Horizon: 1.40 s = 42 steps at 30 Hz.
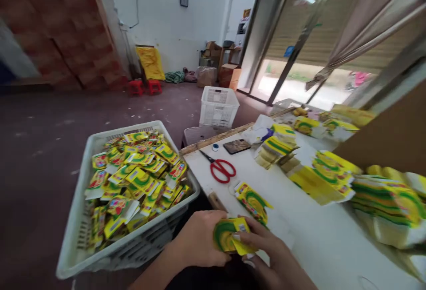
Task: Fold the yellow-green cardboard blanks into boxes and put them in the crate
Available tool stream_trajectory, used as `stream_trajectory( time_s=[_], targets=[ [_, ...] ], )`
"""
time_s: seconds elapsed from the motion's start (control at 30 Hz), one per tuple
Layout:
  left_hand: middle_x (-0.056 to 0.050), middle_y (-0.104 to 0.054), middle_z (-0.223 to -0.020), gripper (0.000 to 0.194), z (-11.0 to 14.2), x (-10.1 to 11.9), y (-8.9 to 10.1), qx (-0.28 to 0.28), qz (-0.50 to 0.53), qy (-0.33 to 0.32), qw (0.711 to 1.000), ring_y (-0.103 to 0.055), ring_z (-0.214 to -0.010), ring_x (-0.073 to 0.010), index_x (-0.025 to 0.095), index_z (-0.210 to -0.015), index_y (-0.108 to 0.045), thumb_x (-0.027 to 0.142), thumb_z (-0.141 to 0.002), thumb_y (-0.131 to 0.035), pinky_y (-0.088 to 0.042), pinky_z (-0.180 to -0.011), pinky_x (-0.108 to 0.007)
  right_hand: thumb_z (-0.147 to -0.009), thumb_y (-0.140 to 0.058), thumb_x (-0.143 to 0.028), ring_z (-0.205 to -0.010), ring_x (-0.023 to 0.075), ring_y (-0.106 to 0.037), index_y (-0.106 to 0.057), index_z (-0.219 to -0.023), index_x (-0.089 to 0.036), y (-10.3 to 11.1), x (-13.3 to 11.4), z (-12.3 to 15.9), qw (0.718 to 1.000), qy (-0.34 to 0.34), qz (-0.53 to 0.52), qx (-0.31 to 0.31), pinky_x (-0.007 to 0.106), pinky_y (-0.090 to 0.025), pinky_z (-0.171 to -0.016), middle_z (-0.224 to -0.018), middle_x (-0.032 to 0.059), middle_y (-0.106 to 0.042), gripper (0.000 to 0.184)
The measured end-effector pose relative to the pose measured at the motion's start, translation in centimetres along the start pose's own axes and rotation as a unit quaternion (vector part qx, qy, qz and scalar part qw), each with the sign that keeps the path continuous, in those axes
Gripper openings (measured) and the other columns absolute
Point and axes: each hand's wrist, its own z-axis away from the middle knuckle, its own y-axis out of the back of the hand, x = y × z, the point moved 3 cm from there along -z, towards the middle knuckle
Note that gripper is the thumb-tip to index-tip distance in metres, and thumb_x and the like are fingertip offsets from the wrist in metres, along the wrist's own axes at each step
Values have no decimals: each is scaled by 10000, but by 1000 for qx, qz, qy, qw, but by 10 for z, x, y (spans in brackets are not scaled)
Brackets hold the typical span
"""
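Note:
Low in the head view, a small yellow and green carton [229, 235] is held between my two hands at the table's near edge. My left hand [201, 239] wraps round its left side. Fingers of my right hand [262, 245] grip its right end, by a yellow flap. Just beyond lies another yellow carton [253, 202], flat on the white table [316, 241]. Red-handled scissors [222, 170] rest farther back, near a phone [237, 146] and a small white and blue roll [215, 147].
At the left stands a white plastic basket [75, 219] heaped with yellow cartons. Stacks of flat cartons [321, 176] line the table's right side, beside a brown cardboard panel [389, 134]. A white crate [218, 110] sits on a stool [199, 134] beyond the table.

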Motion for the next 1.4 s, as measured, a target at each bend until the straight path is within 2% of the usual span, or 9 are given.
stream_trajectory(
  time_s=[0.13, 0.23, 0.37, 0.47, 0.57, 0.7, 0.9, 1.23, 1.4],
  targets=[
    [1, -640, -753, 299, 5, -2, -5, 2, -2, 26, 1000, -593, -684, -190, 199, -792, -622, 220, -531, -767, -460, -666, -283, -767, -727, -278, -1156, 313, -675, -767, -1013, -305, -22, 9, 5, 988, -111, -92, 59, 405, -627, -851, -1301, 107, -680, 251],
    [-30, -683, -887, 467, 5, -10, 6, 90, 158, 52, 982, -633, -778, -200, 192, -983, -638, 266, -556, -812, -507, -725, -287, -787, -731, -339, -1123, 275, -695, -577, -1314, -321, -26, 11, 4, 973, -131, -160, 102, 398, -626, -849, -1396, 120, -612, 550],
    [-87, -674, -1102, 548, 5, -39, 43, 433, 391, 88, 808, -661, -1004, -212, 210, -1100, -567, 390, -645, -815, -530, -882, -308, -800, -663, -418, -1002, 265, -735, -506, -1326, -277, 20, 27, -4, 973, -142, -80, 163, 463, -591, -897, -1242, 134, -705, 567],
    [-100, -458, -1476, 648, 2, -53, 48, 476, 405, 97, 775, -410, -1408, -184, 280, -1272, -443, 392, -732, -781, -376, -1118, -298, -806, -566, -346, -879, 260, -746, -609, -1137, -204, 61, 48, -5, 941, -239, 132, 200, 473, -563, -902, -969, 110, -772, 363],
    [-120, -281, -1598, 830, 3, -54, 29, 431, 413, 116, 794, -263, -1496, -202, 293, -1366, -325, 358, -703, -821, -298, -1181, -337, -784, -547, -244, -787, 230, -732, -634, -1068, -200, 69, 61, -11, 918, -284, 231, 150, 397, -571, -789, -851, 68, -763, 300],
    [-162, -481, -1445, 747, 4, -45, 2, 336, 414, 138, 834, -483, -1346, -277, 237, -1284, -414, 420, -683, -817, -444, -1075, -408, -737, -623, -139, -808, 236, -699, -653, -1019, -190, 42, 64, -22, 910, -293, 277, 100, 359, -529, -755, -893, 76, -739, 288],
    [-85, -672, -1124, 440, 2, -40, -7, 237, 372, 143, 886, -642, -1005, -206, 199, -1059, -594, 425, -724, -770, -524, -886, -330, -762, -604, -51, -905, 288, -652, -625, -1026, -150, 13, 57, -24, 897, -299, 313, 88, 375, -484, -809, -962, 135, -665, 282],
    [-43, -698, -897, 468, 5, -32, -42, 93, 395, 146, 902, -631, -807, -155, 174, -998, -652, 484, -687, -815, -489, -751, -285, -703, -583, -166, -742, 231, -650, -494, -1017, -216, 24, 64, -12, 917, -282, 205, 195, 377, -538, -688, -869, 52, -646, 331],
    [-44, -703, -869, 652, 0, -24, -57, 20, 484, 157, 861, -647, -815, -159, 150, -983, -679, 610, -555, -856, -496, -826, -311, -695, -687, -397, -689, 209, -673, -468, -994, -229, 33, 51, -2, 939, -250, 68, 227, 358, -576, -630, -794, 27, -666, 408]
  ],
)
